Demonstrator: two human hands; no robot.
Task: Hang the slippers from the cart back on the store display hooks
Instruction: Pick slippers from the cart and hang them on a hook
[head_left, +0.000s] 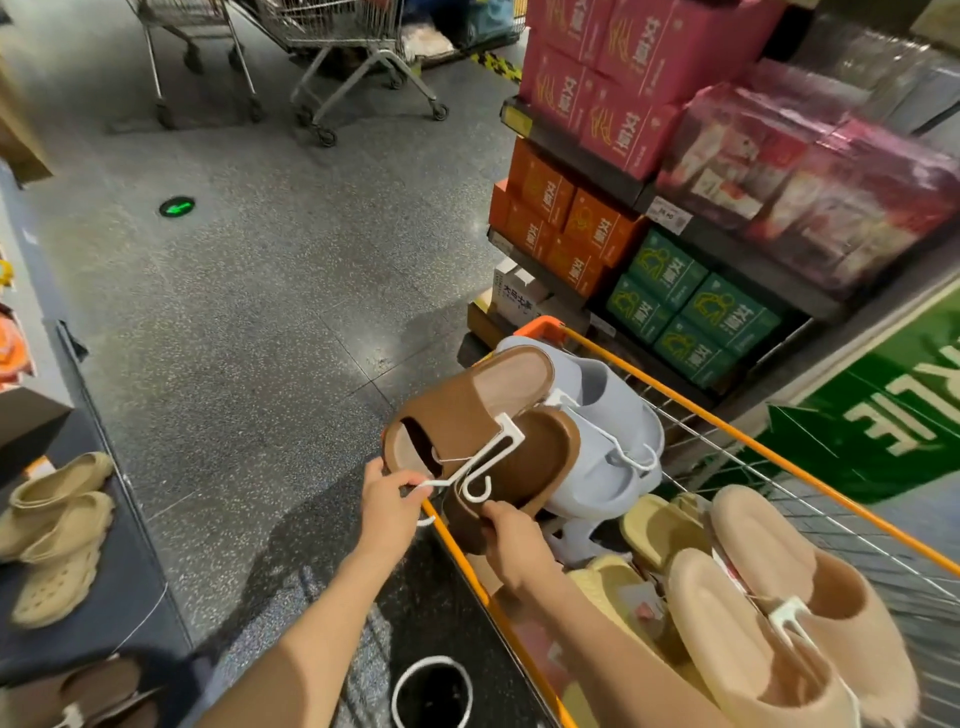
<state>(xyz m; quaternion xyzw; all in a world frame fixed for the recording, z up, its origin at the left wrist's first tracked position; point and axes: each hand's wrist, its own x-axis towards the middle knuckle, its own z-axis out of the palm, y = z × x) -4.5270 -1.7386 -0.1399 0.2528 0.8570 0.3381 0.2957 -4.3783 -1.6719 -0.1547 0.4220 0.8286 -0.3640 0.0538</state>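
Note:
A pair of brown slippers (467, 415) joined by a white plastic hanger (485, 462) is held above the near left corner of the orange-rimmed cart (727, 431). My left hand (387, 501) pinches the hanger's thin hook end. My right hand (511, 540) grips the lower brown slipper's edge. Inside the cart lie grey-blue slippers (618, 421) on a white hanger, yellow slippers (660, 525) and fluffy pink slippers (779, 597). No display hooks are visible.
Beige clogs (57, 530) and brown slippers (98, 691) sit on a dark low display at the left. Shelves of red, orange and green boxes (649, 218) stand to the right. Two metal carts (332, 57) are parked far up the speckled aisle floor.

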